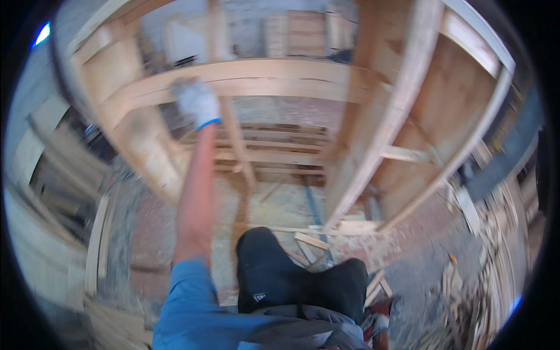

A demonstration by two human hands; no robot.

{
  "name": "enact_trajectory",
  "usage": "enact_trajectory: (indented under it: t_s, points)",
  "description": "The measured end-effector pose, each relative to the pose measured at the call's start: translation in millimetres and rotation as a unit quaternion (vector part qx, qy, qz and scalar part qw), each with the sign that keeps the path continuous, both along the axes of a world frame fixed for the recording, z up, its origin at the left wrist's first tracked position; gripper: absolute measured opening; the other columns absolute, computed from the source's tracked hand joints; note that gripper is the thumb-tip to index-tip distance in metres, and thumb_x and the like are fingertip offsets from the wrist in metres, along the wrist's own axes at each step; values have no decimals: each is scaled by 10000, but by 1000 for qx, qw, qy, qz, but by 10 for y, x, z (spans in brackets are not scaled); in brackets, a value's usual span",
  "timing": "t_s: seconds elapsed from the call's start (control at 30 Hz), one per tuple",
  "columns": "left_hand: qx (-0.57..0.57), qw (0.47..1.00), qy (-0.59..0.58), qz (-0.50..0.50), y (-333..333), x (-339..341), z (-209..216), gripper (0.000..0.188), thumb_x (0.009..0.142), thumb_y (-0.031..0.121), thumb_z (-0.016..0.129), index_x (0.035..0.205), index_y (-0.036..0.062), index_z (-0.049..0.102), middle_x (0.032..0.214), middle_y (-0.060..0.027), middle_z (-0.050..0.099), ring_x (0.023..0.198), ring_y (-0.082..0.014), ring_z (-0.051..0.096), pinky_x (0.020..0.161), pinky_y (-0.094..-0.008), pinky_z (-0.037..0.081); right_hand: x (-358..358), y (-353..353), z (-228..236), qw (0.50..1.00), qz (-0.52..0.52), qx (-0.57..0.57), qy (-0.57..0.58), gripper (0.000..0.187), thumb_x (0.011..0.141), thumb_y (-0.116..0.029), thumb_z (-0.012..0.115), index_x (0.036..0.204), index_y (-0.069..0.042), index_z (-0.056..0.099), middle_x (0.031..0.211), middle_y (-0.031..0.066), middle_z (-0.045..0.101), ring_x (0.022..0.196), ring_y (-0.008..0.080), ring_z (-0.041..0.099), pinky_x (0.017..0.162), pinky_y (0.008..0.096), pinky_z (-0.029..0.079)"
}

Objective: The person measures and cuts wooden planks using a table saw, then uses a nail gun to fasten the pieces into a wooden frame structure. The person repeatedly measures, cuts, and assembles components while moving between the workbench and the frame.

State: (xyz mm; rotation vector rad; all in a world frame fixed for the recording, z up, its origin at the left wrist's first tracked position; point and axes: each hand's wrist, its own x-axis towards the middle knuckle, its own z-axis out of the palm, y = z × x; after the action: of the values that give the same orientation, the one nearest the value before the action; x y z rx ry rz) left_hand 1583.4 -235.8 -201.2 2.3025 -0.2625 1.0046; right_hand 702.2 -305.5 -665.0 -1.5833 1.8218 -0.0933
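My left hand (pixel 197 104), in a white glove with a blue cuff, reaches out to a pale horizontal board (pixel 280 79) of a large wooden frame. It overlaps the board's left part; motion blur smears the fingers, so their grip does not show. Low at my right side, my right hand (pixel 381 324), also gloved, is closed around a dark red and black object (pixel 376 309), mostly hidden beside my leg. A slanting upright timber (pixel 391 116) and a plywood-sided section (pixel 449 99) form the frame's right part. Its left side panel (pixel 146 140) stands near my left arm.
Short wood offcuts (pixel 312 242) lie by my knees. Thin strips and scraps (pixel 490 274) are heaped at the right. Boards (pixel 99 245) lean or lie at the left. Slatted timber (pixel 274 149) shows through the frame, and stacked wooden panels (pixel 306 32) stand farther back.
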Motion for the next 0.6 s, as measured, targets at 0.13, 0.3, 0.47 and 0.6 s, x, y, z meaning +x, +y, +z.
enact_trajectory:
  t_s: [0.13, 0.3, 0.47, 0.6]
  points:
    - [9, 987, -162, 2, 811, 1024, -109, 467, 1025, 304, 451, 1370, 23, 591, 1496, -273, 483, 1443, -416, 392, 1234, -479, 270, 305, -300, -161, 996, -38, 25, -80, 166, 789, -135, 720, 882, 1, 737, 811, 109, 716, 721, 273, 684, 655, 423, 543]
    - [-273, 920, -50, -276, 808, -126, 426, 586, 1037, 388, 492, 1380, -83, 546, 1430, -240, 568, 1351, -338, 522, 1142, -404, 382, 525, -168, 465, 917, -229, 193, -263, 52, 806, -52, 721, 848, -26, 706, 712, 108, 662, 559, 285, 631, 538, 434, 525]
    - [-282, 660, 81, -691, -17, -2727, 1023, 533, 1041, 377, 566, 1404, -14, 565, 1383, -172, 610, 1270, -239, 589, 1120, -369, 427, 757, -486, 1274, 903, -192, 83, -375, 137, 789, -46, 711, 926, -43, 718, 757, 79, 665, 659, 218, 652, 561, 386, 524]
    - [-209, 647, 79, -729, -841, -3371, 1604, 639, 1028, 462, 543, 1423, -40, 530, 1405, -220, 594, 1291, -280, 585, 1108, -373, 430, 1456, -917, 2731, 828, -117, -11, -548, 205, 796, -32, 680, 1000, -52, 676, 713, 39, 620, 578, 164, 617, 508, 327, 499]
